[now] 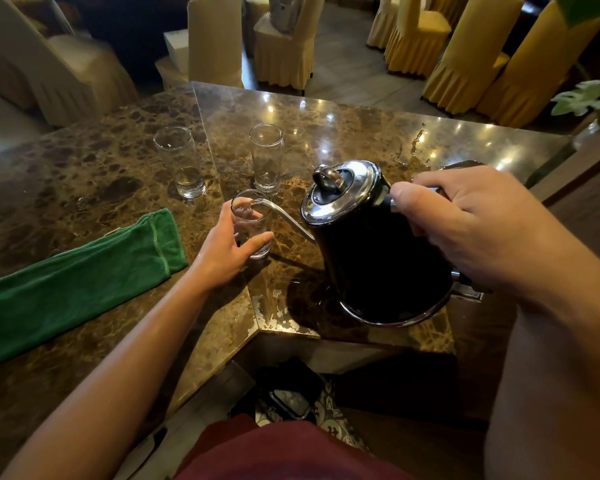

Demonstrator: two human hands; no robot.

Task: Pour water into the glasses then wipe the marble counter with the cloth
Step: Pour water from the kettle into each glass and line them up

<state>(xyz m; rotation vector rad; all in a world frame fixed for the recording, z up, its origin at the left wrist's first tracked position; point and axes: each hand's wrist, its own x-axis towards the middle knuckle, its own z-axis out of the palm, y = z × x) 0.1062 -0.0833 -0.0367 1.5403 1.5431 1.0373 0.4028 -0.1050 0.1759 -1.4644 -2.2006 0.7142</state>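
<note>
Three clear glasses stand on the marble counter [343,140], with one kettle [371,251] and one green cloth [77,282]. Taking the kettle as landmark: the near glass [252,225] stands just left of it, and the tip of the kettle's thin curved spout [284,216] sits at that glass's rim. Your left hand [227,249] wraps this glass, thumb on the near side and fingers curled around the far side, pressed to the wall. Whether any water is in this glass cannot be told.

The second glass [266,157] stands beyond the spout and looks empty. The third glass [182,162] stands farther left of the kettle and holds a little water at the bottom. The cloth lies folded in a long strip, well left of the kettle, apart from all three glasses.

Your right hand [475,226] closes around the kettle's handle, fingers curled tight and thumb on top pointing toward the lid [340,188]. The black kettle is tilted spout-down toward the near glass.

The counter is brown veined marble, glossy, with droplets of water behind the kettle. Beyond the counter, six or so chairs [284,46] in cream and yellow pleated covers stand on a tiled floor [347,74]. Green leaves [586,98] show at the right edge.
</note>
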